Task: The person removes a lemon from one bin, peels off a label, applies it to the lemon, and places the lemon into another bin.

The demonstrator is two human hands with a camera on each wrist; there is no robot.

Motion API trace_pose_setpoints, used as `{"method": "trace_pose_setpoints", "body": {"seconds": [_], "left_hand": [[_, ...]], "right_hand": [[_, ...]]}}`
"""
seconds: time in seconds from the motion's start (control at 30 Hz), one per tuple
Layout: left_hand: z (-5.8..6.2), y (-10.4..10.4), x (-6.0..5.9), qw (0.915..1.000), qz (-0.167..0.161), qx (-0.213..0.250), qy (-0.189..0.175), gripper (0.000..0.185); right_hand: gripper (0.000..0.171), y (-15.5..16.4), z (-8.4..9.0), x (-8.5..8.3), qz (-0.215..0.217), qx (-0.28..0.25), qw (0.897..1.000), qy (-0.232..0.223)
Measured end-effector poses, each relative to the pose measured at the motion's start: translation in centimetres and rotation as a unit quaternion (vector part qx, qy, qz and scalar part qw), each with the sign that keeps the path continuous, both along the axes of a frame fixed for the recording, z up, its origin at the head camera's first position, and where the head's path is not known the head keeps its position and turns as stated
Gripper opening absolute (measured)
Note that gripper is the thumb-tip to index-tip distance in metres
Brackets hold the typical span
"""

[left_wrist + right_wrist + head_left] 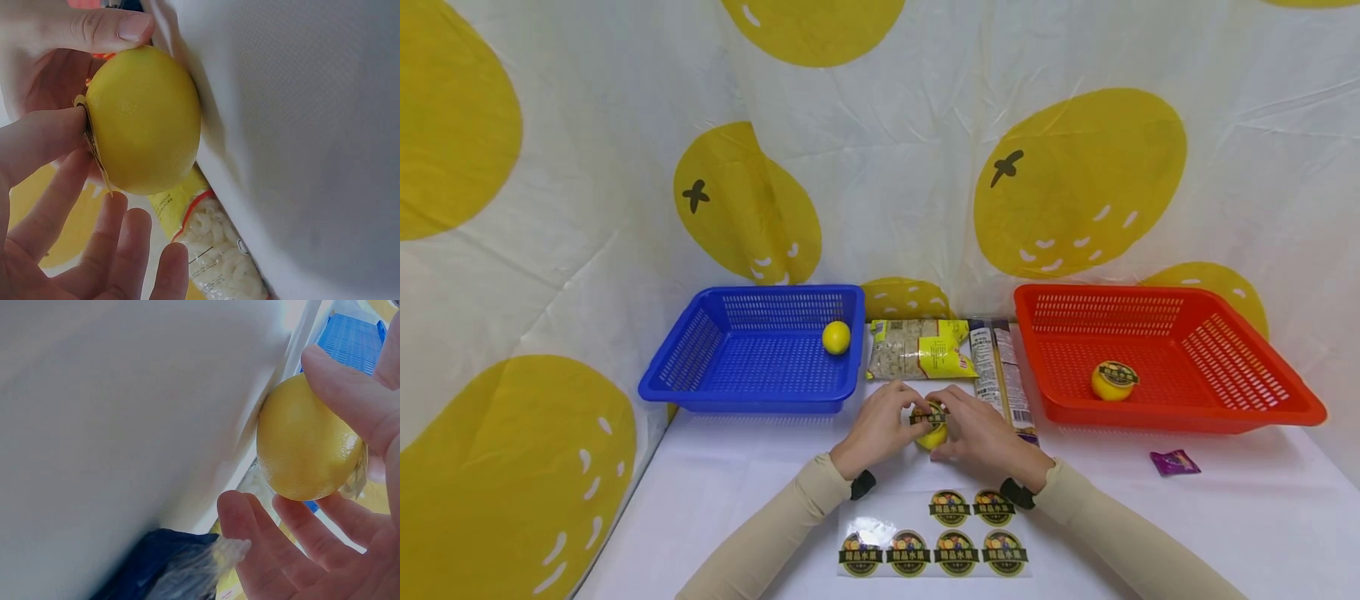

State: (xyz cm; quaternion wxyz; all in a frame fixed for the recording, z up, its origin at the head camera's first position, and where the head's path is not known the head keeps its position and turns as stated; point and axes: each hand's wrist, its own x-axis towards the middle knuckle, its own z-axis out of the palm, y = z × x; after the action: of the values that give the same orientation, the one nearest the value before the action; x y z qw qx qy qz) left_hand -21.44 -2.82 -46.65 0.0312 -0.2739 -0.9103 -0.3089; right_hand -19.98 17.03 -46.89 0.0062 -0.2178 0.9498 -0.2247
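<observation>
A yellow lemon (pixel 936 438) stands between both hands on the white table. A round black-and-gold fruit sticker (pixel 928 419) lies on its upper side; part of its edge stands off the peel (pixel 99 159). My right hand (pixel 981 429) holds the lemon, thumb on one side and fingertips on the other. My left hand (pixel 880 425) touches the sticker with the thumb, the other fingers loosely spread beside it. In front lies a sticker sheet (pixel 910 510) with several matching stickers.
A blue basket (pixel 748 406) with one plain lemon (pixel 837 337) stands left. A red basket (pixel 1180 419) right holds a lemon (pixel 1111 387) with a sticker. Between them lie a yellow food bag (pixel 921 348) and long packages (pixel 1000 375). A purple packet (pixel 1175 462) sits at right.
</observation>
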Motion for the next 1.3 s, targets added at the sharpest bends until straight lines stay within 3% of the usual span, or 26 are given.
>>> {"method": "trace_pose_setpoints", "body": {"seconds": [0.47, 0.9, 1.3], "left_hand": [[-0.02, -0.46, -0.54, 0.9995, 0.013, 0.014, -0.026, 0.022], [-0.22, -0.41, -0.60, 0.9995, 0.014, 0.011, -0.025, 0.023], [-0.62, -0.64, -0.35, 0.9959, 0.010, 0.052, -0.073, 0.024]], "right_hand": [[0.082, 0.03, -0.05, -0.03, -0.006, -0.006, 1.000, -0.005], [0.082, 0.20, -0.20, -0.13, -0.001, -0.015, 1.000, 0.001], [0.085, 0.25, -0.33, -0.01, -0.004, -0.009, 1.000, -0.012]]}}
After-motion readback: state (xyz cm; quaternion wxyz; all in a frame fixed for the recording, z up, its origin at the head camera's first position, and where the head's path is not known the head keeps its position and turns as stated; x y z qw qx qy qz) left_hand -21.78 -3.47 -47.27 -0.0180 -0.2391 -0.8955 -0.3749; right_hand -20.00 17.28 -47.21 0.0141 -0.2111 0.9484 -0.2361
